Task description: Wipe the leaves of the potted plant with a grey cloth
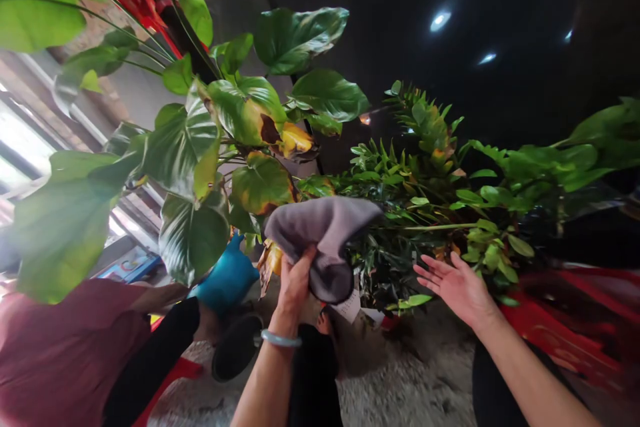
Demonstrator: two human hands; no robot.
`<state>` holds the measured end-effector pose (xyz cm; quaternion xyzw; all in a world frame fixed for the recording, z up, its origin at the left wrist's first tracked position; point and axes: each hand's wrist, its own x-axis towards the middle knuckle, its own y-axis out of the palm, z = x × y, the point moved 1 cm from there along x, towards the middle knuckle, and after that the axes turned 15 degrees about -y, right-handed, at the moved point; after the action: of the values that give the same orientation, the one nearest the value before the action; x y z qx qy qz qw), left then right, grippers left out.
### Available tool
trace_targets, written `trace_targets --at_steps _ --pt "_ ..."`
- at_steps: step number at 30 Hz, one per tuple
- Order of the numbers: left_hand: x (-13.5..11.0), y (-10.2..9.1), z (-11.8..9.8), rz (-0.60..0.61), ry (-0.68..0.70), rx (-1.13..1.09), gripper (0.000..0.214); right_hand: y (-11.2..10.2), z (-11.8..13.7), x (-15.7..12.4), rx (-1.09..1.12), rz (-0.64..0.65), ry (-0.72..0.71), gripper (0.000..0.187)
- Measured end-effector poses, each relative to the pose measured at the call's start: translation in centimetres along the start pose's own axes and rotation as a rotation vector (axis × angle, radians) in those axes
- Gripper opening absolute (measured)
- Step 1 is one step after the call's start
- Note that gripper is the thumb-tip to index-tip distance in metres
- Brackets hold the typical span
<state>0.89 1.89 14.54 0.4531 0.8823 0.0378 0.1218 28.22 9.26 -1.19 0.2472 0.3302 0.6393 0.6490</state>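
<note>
My left hand is closed on a grey cloth, whose folds spread above the fingers. Just behind the cloth are the broad leaves of a large plant, some yellow and brown at the edges. Palm up and fingers apart, my right hand holds nothing. It is nearest to a low cluster of small green leaves. A leafy plant with narrow leaflets rises between the two hands, farther back.
A person in a pink shirt sits at the left, a blue glove on one hand. Near them is a dark bucket. A red plastic stool stands at the right. Behind the plants is a glossy black panel.
</note>
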Motion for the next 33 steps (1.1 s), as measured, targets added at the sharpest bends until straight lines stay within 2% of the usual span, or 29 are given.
trace_targets --at_steps 1,3,5,6,8,10,14,16,18,21,23,24,26,30,32,33 --pt "0.6 0.1 0.4 -0.048 -0.008 -0.020 0.034 0.0 -0.1 0.0 -0.006 -0.001 -0.003 0.037" --pt "1.1 -0.2 2.8 -0.093 -0.091 0.009 0.030 0.1 -0.2 -0.1 -0.023 -0.018 -0.009 0.039" --pt "0.4 -1.1 6.1 -0.023 -0.214 0.124 0.026 0.1 -0.2 -0.3 -0.040 -0.038 -0.013 0.040" --pt "-0.2 -1.7 7.5 0.060 -0.253 0.181 0.023 0.1 -0.2 -0.3 -0.046 -0.046 -0.014 0.040" --pt "-1.5 -2.8 8.7 0.136 -0.283 0.236 0.020 -0.1 -0.1 -0.3 -0.050 -0.050 -0.021 0.040" --pt "-1.9 -3.5 7.3 0.072 -0.224 0.177 0.021 -0.3 -0.1 -0.2 -0.048 -0.048 -0.032 0.040" --pt "0.1 -3.0 1.4 -0.258 0.092 -0.024 0.027 -0.1 -0.3 -0.1 -0.035 -0.062 -0.032 0.038" --pt "1.3 -2.2 0.6 -0.330 0.192 0.010 0.023 0.2 -0.5 -0.2 -0.032 -0.064 -0.031 0.038" --pt "1.8 -1.8 2.5 -0.290 0.158 0.149 0.017 0.5 -0.6 -0.3 -0.041 -0.055 -0.031 0.040" --pt "0.2 -2.3 8.0 -0.107 0.007 0.370 0.013 0.4 -0.7 -0.3 -0.066 -0.039 -0.035 0.042" --pt "-1.5 -3.2 10.6 -0.056 -0.025 0.378 0.015 0.0 -0.6 -0.3 -0.068 -0.028 -0.042 0.042" --pt "-2.1 -3.6 10.9 -0.061 -0.020 0.354 0.017 -0.2 -0.5 -0.2 -0.064 -0.024 -0.045 0.041" --pt "-2.4 -4.1 9.5 -0.131 0.032 0.284 0.022 -0.5 -0.4 -0.1 -0.057 -0.022 -0.047 0.039" --pt "0.3 -3.2 3.4 -0.358 0.296 0.191 0.023 -0.4 -0.3 0.0 -0.043 -0.043 -0.038 0.036" --pt "1.5 -2.4 2.3 -0.372 0.369 0.220 0.017 -0.2 -0.5 -0.1 -0.038 -0.044 -0.035 0.036" --pt "1.7 -2.0 2.7 -0.343 0.346 0.254 0.014 -0.1 -0.6 -0.1 -0.041 -0.041 -0.036 0.036"
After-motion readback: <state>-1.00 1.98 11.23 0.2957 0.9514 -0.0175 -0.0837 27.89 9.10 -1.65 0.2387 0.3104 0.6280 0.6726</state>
